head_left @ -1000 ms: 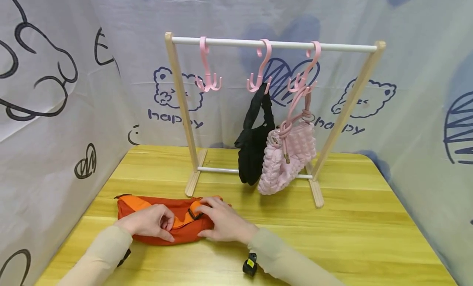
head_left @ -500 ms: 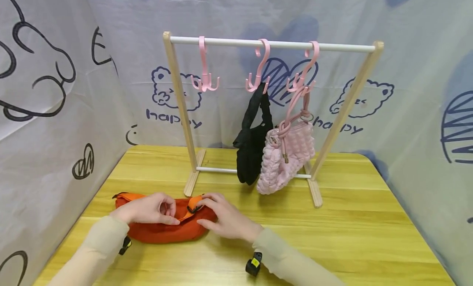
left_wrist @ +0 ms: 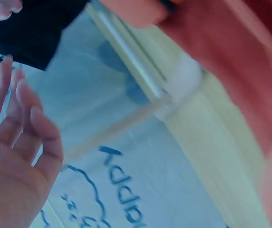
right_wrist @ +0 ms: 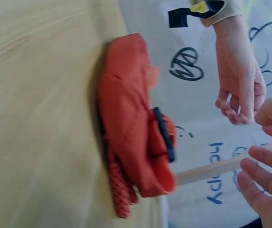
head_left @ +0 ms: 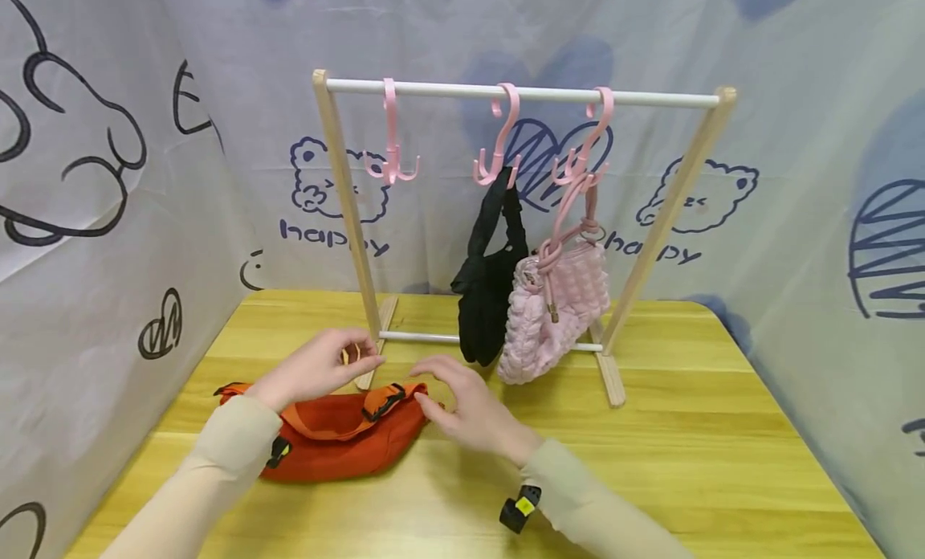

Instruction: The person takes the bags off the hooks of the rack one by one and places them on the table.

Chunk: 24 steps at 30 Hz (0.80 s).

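Note:
A red-orange fabric bag (head_left: 354, 454) lies on the table, its orange strap (head_left: 321, 432) with a black buckle (head_left: 383, 404) across the top. My left hand (head_left: 318, 372) hovers over the bag's back edge, fingers loosely bent and holding nothing. At the bag's right end is my right hand (head_left: 473, 410), fingers spread and relaxed, its thumb near the strap. The right wrist view has the bag (right_wrist: 126, 109) lying apart from both hands, the left hand (right_wrist: 240, 76) and right hand (right_wrist: 269, 175) raised beside each other. Part of the bag's left end is hidden by my left forearm.
Behind the bag stands a wooden rack with a white bar (head_left: 441, 89). Three pink hooks hang from it: the left hook (head_left: 392, 133) bears nothing, the middle holds a black bag (head_left: 487, 294), the right a pink puffy bag (head_left: 556, 310). Printed cloth (head_left: 217, 222) encloses the table (head_left: 686, 446).
Both hands have let go of the red-orange bag and its strap. My left hand has risen up and right, and my right hand has drawn back slightly to the right. The bag stays on the table.

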{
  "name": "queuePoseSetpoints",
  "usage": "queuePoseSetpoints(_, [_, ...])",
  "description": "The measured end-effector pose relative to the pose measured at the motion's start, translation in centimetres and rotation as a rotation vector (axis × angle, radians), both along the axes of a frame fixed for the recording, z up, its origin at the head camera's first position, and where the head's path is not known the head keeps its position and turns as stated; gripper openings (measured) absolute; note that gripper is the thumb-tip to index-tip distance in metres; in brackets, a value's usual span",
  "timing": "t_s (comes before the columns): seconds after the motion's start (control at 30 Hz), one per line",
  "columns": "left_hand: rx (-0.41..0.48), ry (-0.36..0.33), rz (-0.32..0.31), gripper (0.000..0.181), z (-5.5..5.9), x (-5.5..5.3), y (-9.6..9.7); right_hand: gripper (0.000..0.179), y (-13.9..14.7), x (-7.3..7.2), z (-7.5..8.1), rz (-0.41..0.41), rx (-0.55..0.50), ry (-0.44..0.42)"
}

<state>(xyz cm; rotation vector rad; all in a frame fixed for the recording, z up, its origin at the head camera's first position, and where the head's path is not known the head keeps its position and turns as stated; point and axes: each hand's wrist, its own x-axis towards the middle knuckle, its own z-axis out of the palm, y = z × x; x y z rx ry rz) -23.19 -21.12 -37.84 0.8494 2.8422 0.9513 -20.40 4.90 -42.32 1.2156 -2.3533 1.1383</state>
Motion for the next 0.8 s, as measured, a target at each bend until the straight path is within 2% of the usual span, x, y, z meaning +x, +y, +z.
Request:
queuePoseSetpoints(0.2, [0.155, 0.112, 0.062, 0.009, 1.5, -0.7, 3.4, 0.022, 1.6, -0.3, 2.0, -0.063, -0.175, 0.103])
queuePoseSetpoints(0.43, [0.338, 0.158, 0.127, 0.021, 3.1, -1.5, 6.9, 0.02, 3.2, -1.3, 4.0, -0.18, -0.429, 0.16])
queuePoseSetpoints(0.57, [0.404, 0.171, 0.131, 0.029, 3.6, -1.6, 8.8, 0.026, 3.9, -1.8, 4.4, -0.207, -0.522, 0.154])
queuePoseSetpoints(0.7, [0.47, 0.175, 0.147, 0.04, 3.9, -1.9, 10.5, 0.034, 4.3, -1.9, 4.5, -0.195, -0.566, 0.093])
queuePoseSetpoints(0.8, [0.521, 0.148, 0.158, 0.046, 4.0, -2.2, 11.5, 0.038, 4.5, -1.9, 4.6, -0.187, -0.571, 0.038])
